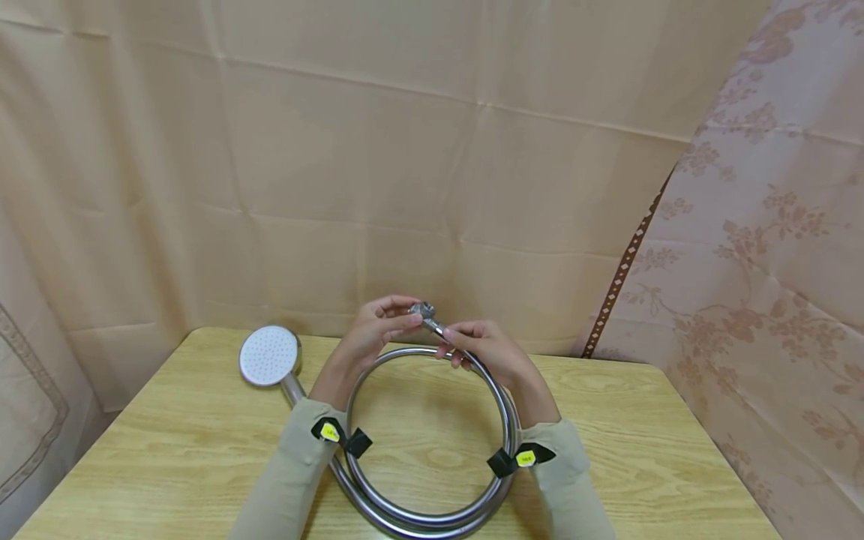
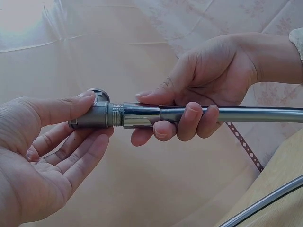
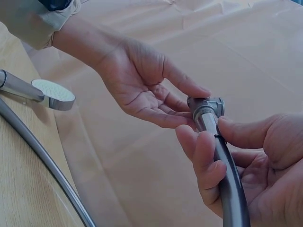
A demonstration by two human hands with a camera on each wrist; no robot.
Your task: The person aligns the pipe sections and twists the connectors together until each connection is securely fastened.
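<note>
Apparently I'm only partway through joining the fitting to the hose: the two meet in line, held above the worktop, but thread shows bare, so I judge some tightening is left. My left fingers pinch the fitting and my right fingers curl round the hose and its collar, both closed only to the metal's width. The left wrist view makes the thread plain, whereas only the head view shows the hose's loop, though there my cuff hides whether the shower head is attached.
</note>
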